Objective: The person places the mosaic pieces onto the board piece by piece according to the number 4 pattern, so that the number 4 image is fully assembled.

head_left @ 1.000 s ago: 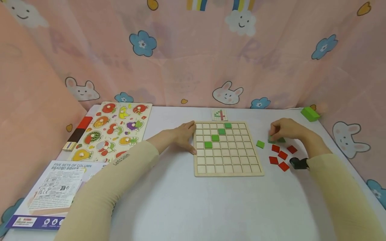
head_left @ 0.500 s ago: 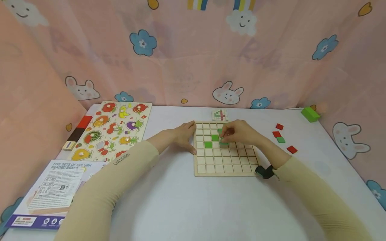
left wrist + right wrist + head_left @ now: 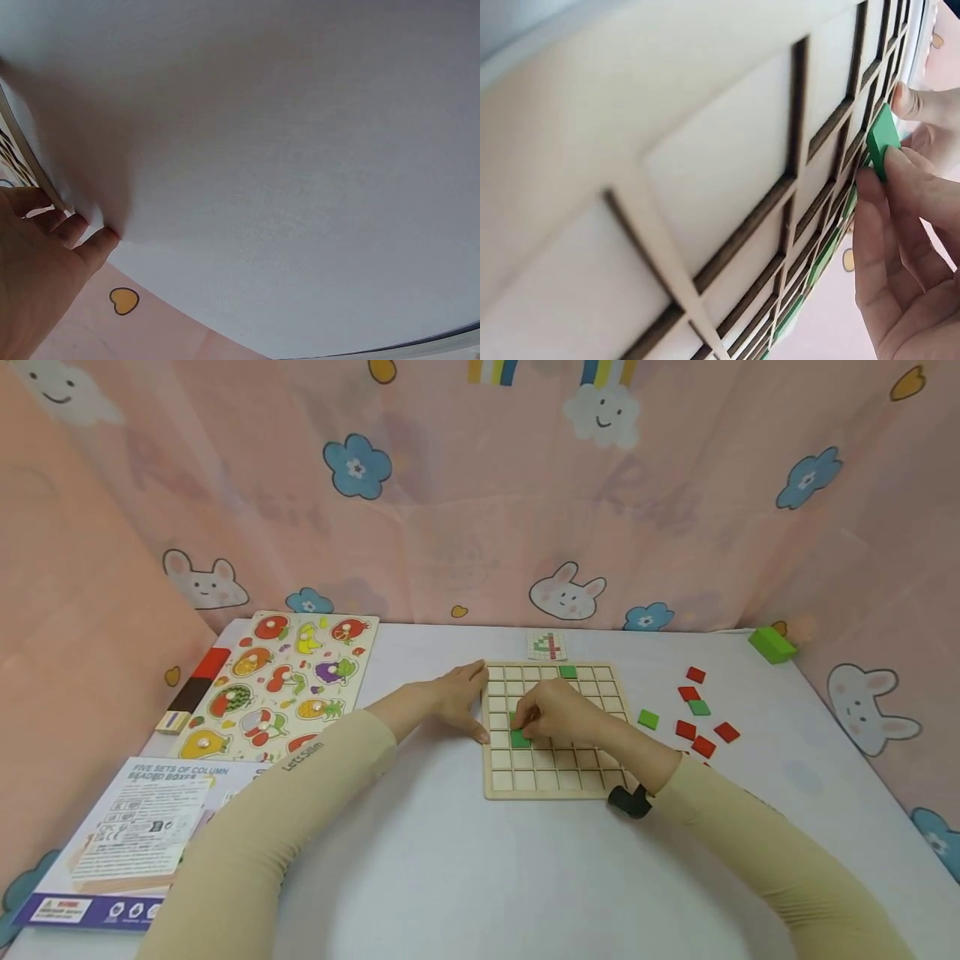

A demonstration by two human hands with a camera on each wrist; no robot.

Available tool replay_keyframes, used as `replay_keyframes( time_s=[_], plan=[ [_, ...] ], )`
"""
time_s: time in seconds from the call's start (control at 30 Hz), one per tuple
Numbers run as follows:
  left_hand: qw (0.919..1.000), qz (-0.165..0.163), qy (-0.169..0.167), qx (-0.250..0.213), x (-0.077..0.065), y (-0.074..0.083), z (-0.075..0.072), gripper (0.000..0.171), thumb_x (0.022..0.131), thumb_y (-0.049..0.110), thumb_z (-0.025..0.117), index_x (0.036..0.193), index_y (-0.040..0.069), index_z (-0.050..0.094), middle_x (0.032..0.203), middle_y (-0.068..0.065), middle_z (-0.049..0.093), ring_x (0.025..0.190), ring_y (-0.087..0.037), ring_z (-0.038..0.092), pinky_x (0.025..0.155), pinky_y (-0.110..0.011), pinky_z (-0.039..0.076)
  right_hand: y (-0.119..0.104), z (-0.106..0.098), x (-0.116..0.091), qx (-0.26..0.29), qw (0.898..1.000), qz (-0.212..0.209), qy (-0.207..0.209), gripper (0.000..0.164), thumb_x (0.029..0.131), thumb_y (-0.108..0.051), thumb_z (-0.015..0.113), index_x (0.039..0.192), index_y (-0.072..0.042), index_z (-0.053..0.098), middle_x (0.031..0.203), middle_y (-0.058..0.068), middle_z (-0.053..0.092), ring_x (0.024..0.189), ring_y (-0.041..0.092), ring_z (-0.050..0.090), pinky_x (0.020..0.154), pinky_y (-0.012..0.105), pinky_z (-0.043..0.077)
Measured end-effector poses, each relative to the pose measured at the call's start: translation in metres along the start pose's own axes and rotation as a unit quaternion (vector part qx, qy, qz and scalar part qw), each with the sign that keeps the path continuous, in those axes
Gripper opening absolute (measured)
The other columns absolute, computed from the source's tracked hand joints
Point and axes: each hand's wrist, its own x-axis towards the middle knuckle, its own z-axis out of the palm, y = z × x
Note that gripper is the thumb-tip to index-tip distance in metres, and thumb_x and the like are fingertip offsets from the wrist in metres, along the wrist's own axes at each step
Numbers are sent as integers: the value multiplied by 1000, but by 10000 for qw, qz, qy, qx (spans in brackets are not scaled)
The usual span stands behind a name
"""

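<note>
A square wooden grid board lies on the white table. My right hand pinches a green square tile between thumb and fingers, over the second column from the left. In the right wrist view this tile is tilted at the board's surface, and several more green tiles sit in cells in a diagonal line. One green tile shows in the top row in the head view; my right hand covers most of the others. My left hand rests with spread, relaxed fingers along the board's left edge.
Right of the board lie several loose red tiles and two green tiles. Behind it is a small pattern card; a green block stands back right. At left are a fruit puzzle board and a box.
My right hand has come from the loose tiles at right onto the board with a green tile, then farther left and a little toward me. My left hand stays put.
</note>
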Motion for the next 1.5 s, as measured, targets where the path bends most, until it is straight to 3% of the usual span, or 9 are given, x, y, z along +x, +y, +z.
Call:
replay_keyframes(
  time_s=[0.33,0.53,0.8,0.97,1.1,1.23,1.4,1.5],
  plan=[
    [10000,9,-3,11,1,0,1,121,79,59,74,158,0,4,167,-20,-4,156,-39,4,130,-48,12,10,0,-7,-200,9997,-87,-145,20,80,-9,80,98,-17,81,91,-4,75,79,6,64,68,21,54],
    [10000,-13,15,34,-1,2,0,121,79,58,74,158,0,4,167,-20,-5,156,-38,3,129,-49,12,28,-18,-20,-5,9996,-209,-174,20,87,-14,75,104,-22,79,95,-4,71,86,11,62,76,26,54],
    [9999,-32,4,125,1,2,0,122,79,59,74,158,0,3,167,-20,-5,156,-39,4,129,-48,13,75,-63,-50,-147,9968,674,392,22,88,-7,71,108,-13,76,100,5,72,92,19,62,79,29,51],
    [9999,1,12,138,1,2,0,121,79,59,74,158,0,3,167,-21,-5,156,-39,4,130,-48,13,106,-82,-68,-26,9917,1279,86,26,85,-2,68,107,-14,75,104,7,71,95,22,59,78,29,48],
    [9999,11,-3,136,0,2,0,121,79,58,74,158,-1,3,167,-21,-5,156,-39,4,130,-48,12,125,-86,-78,84,9853,1668,-374,33,80,1,67,105,-18,75,109,7,67,101,24,55,79,29,51],
    [9999,1,-4,124,0,2,0,122,79,59,74,158,0,3,167,-21,-5,156,-39,4,130,-48,12,132,-87,-83,178,9820,1768,-647,31,77,-2,73,102,-19,73,108,8,62,103,26,52,78,28,52],
    [9999,-5,-1,124,0,1,0,123,78,59,74,158,0,3,167,-21,-5,156,-39,4,129,-49,12,133,-86,-84,168,9818,1762,-694,25,77,-11,81,100,-16,72,107,10,61,103,26,51,77,28,52],
    [9999,5,-12,105,1,1,0,123,78,59,74,158,0,3,167,-21,-5,156,-39,4,130,-49,12,132,-84,-82,-123,9813,1822,-613,23,77,-15,83,97,-16,71,103,7,62,100,25,52,77,27,51]
  ],
)
